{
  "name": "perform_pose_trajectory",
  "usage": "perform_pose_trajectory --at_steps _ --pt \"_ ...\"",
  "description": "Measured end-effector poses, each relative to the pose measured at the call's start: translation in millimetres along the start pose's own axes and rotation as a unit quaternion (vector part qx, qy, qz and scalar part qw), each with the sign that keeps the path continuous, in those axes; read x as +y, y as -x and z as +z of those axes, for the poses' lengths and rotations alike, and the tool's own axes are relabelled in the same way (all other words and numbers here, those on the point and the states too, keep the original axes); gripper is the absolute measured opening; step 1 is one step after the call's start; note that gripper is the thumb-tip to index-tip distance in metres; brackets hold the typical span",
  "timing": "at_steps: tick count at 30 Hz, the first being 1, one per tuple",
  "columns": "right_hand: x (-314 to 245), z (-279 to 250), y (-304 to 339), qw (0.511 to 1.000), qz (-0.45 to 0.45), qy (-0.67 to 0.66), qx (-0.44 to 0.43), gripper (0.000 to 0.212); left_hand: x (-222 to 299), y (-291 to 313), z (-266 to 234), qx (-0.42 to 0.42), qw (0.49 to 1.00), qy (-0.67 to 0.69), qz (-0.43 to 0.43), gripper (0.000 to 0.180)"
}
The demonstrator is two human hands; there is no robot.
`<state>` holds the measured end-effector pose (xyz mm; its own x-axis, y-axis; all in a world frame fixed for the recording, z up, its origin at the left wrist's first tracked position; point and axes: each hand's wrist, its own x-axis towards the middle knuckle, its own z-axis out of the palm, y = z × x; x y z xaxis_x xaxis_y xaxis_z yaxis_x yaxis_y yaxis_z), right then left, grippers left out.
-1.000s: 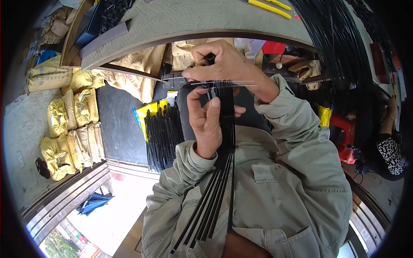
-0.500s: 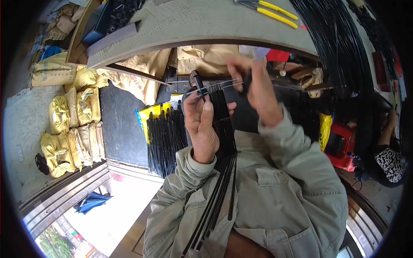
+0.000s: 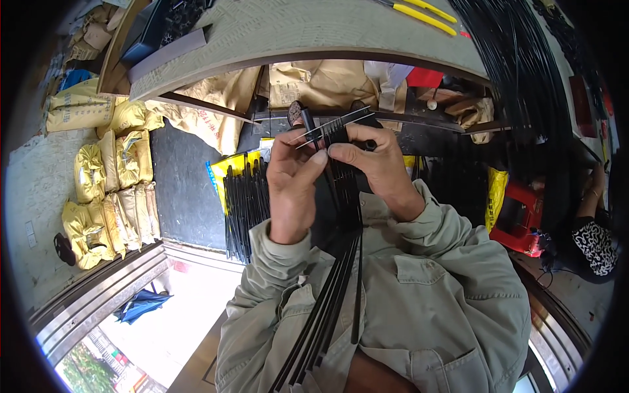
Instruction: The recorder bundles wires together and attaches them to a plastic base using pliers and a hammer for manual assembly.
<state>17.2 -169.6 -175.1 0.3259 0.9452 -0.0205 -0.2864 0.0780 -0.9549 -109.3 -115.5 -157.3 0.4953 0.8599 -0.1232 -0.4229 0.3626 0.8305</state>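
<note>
My left hand (image 3: pixel 288 187) is closed in a pinch around a short black stick (image 3: pixel 307 119) and the near ends of two thin metal wires (image 3: pixel 357 115). A row of thin black rods (image 3: pixel 337 134) hangs side by side on these wires, their lengths running down toward my lap. From the right, my right hand (image 3: pixel 383 167) reaches the same row, its thumb almost meeting my left thumb. A short black cylinder (image 3: pixel 371 145) sticks out between its fingers. More loose black rods (image 3: pixel 321 314) lie across my lap.
A bundle of black rods (image 3: pixel 246 203) stands by a yellow bag on my left. The bench (image 3: pixel 314 29) ahead holds yellow-handled pliers (image 3: pixel 426 18) and a long black bundle (image 3: pixel 514 72). Filled sacks (image 3: pixel 108 190) line the left wall. Another person's patterned sleeve (image 3: pixel 595 245) shows at right.
My right hand has come down and left, from a blurred swing above the wires to the rods beside my left thumb. My left hand has shifted slightly left and keeps its pinch.
</note>
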Motion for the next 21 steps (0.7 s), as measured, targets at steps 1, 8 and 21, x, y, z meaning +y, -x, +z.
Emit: perform_pose_trajectory --at_steps 1,8,21 --pt "-4.6 2.1 -0.1 1.0 0.015 -0.012 -0.007 0.013 4.0 -2.6 -4.0 0.0 1.0 -0.001 0.0 0.026" --pt "-19.2 6.6 3.0 0.999 0.01 0.03 -0.018 0.011 17.8 -12.8 -23.3 -0.037 0.995 -0.089 -0.022 0.022" --pt "-11.5 10.1 2.2 1.0 -0.012 -0.008 -0.023 0.023 10.7 -3.6 -10.2 0.013 0.999 -0.027 -0.015 0.025"
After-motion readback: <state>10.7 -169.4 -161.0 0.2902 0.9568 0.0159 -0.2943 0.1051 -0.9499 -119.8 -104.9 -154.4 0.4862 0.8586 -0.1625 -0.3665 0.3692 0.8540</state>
